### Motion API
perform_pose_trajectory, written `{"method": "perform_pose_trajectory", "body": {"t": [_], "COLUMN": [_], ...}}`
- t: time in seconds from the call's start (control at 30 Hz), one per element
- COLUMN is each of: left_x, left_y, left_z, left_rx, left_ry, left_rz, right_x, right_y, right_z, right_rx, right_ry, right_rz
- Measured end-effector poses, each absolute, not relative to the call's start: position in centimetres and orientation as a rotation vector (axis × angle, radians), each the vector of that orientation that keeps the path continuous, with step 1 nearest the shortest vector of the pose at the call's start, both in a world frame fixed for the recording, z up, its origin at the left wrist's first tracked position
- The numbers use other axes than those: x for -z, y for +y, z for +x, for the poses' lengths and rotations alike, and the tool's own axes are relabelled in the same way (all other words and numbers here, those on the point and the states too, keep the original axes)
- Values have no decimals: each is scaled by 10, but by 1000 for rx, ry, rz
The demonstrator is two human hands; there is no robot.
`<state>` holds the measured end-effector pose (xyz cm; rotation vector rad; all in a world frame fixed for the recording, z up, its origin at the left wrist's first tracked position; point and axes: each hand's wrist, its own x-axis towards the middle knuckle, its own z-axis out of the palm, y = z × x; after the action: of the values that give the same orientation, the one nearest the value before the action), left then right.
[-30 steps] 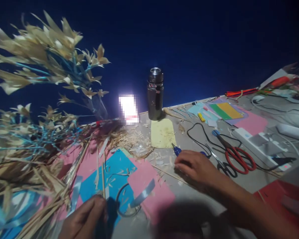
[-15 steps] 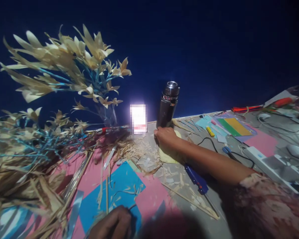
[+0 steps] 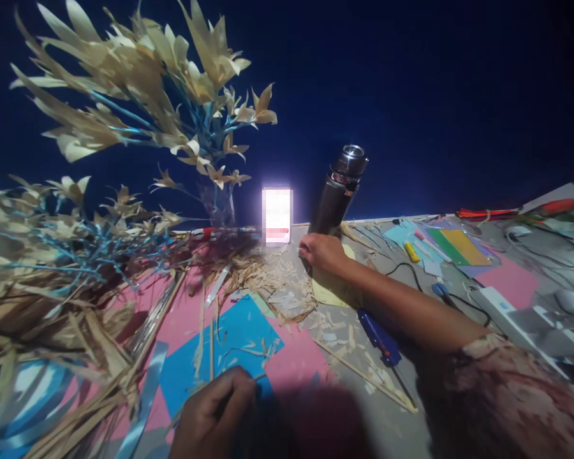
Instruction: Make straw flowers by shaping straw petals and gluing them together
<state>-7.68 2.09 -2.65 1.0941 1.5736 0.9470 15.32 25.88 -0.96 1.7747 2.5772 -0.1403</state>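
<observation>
My right hand [image 3: 328, 252] is stretched forward with its fingers curled closed at the foot of a dark thermos flask [image 3: 335, 201]. What those fingers hold, if anything, is hidden. The flask leans to the right against the dark blue background. Low in the view, my left hand [image 3: 215, 408] is closed over the blue paper sheet [image 3: 243, 325]. A thin pale stick [image 3: 260, 377] pokes out past its fingers. Under my right wrist lies a yellow paper [image 3: 332, 290], with a blue glue gun [image 3: 377, 338] nearer to me.
Pale dried-leaf flowers on blue stems [image 3: 191, 127] rise at the left. A glowing screen [image 3: 277, 213] stands at the back. Leaf scraps [image 3: 249, 268] and strips cover pink paper [image 3: 296, 363]. At the right are a white power strip [image 3: 511, 322], cables and coloured sheets [image 3: 459, 247].
The view has shifted, moving the flowers up and rightward in it. The flask leans further right. My left hand has come up slightly; my right hand stays at the flask's foot.
</observation>
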Motion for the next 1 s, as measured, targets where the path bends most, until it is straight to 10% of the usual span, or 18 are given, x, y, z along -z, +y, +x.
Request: {"method": "perform_pose_trajectory", "body": {"t": [1.0], "left_x": [5], "left_y": [-9], "left_z": [-87], "left_rx": [-872], "left_ry": [1549], "left_rz": [1338], "right_x": [1], "right_y": [179], "right_z": [104], "right_rx": [539], "right_ry": [2573], "right_rz": [1406]}}
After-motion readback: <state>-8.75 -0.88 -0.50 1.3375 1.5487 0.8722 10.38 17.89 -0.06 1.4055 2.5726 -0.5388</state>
